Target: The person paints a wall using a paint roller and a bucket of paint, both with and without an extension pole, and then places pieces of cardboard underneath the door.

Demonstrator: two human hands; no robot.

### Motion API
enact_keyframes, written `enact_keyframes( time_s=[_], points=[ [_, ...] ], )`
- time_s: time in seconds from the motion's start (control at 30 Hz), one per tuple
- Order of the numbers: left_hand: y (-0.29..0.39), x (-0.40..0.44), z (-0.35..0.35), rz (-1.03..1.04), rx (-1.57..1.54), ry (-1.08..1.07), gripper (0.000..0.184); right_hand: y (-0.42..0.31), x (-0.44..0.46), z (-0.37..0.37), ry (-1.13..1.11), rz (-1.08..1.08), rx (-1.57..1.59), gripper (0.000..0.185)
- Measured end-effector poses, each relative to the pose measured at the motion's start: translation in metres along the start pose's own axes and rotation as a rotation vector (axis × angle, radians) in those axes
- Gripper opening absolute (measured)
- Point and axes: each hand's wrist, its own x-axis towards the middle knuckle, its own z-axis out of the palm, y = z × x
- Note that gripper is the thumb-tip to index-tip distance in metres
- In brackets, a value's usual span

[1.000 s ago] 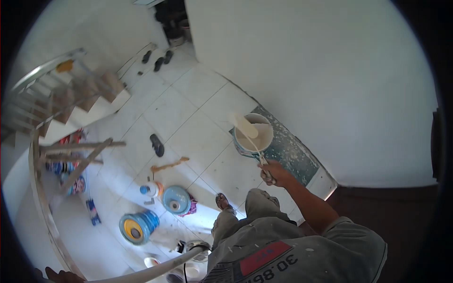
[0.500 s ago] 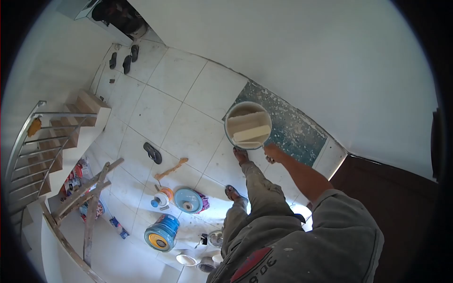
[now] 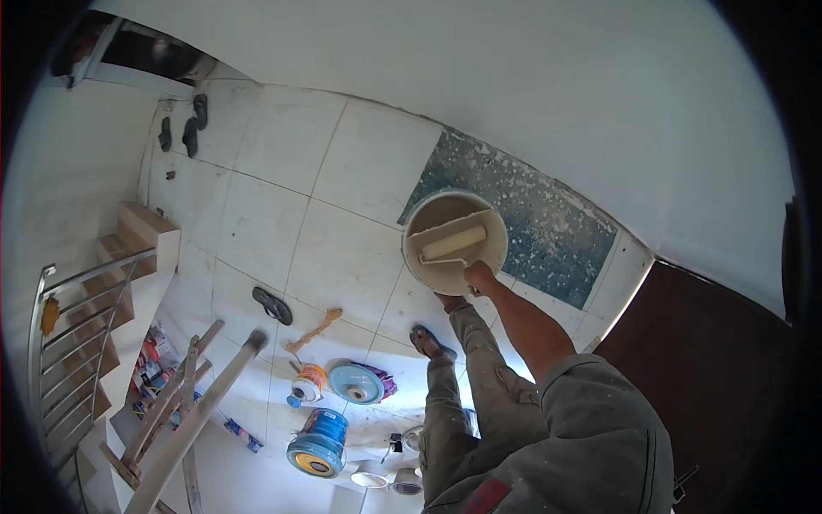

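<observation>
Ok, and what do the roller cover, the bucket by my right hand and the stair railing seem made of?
The roller cover looks like matt fabric or foam: pale, soft-looking, no shine. The bucket is probably plastic: smooth, rounded wall, dull inside. The stair railing seems metal, perhaps stainless steel, given its silvery gleam.

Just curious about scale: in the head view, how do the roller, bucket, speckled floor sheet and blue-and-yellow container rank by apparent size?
Largest to smallest:
1. Speckled floor sheet, though partly hidden
2. Bucket, perhaps enlarged by nearness to the camera
3. Blue-and-yellow container
4. Roller
</observation>
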Motion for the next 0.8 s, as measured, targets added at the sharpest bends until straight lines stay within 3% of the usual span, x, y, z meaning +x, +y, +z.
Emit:
enact_keyframes(
  time_s=[0.03,0.07,0.1,0.17,0.3,0.47,0.57,0.67,0.8],
  points=[
    [-0.049,-0.024,0.012,-0.061,0.070,0.097,0.028,-0.002,0.011,0.001,-0.026,-0.004,-0.066,0.022],
    [-0.093,-0.049,0.019,-0.142,0.028,0.030,0.035,-0.004,0.020,0.002,-0.053,-0.007,-0.132,0.022],
    [-0.130,-0.070,0.034,-0.158,0.159,-0.034,0.044,-0.008,0.027,0.003,-0.028,0.065,-0.058,0.023],
    [-0.194,-0.113,0.035,-0.342,0.135,0.065,0.058,-0.016,0.034,0.006,0.028,0.210,0.088,0.024],
    [-0.267,-0.176,0.057,-0.489,0.190,0.015,0.053,-0.024,0.055,0.012,0.005,0.317,0.120,0.027],
    [-0.305,-0.231,0.065,-0.642,0.271,-0.068,0.051,-0.029,0.071,0.022,0.051,0.252,0.124,0.026],
    [-0.320,-0.252,0.065,-0.685,0.319,-0.117,0.041,-0.044,0.069,0.015,0.031,0.371,0.219,0.027],
    [-0.326,-0.263,0.069,-0.708,0.308,-0.104,0.038,-0.053,0.036,0.007,0.161,0.277,0.224,0.031],
    [-0.340,-0.274,0.067,-0.752,0.250,-0.090,0.028,-0.060,-0.020,-0.015,0.107,0.305,0.313,0.035]
  ],
)
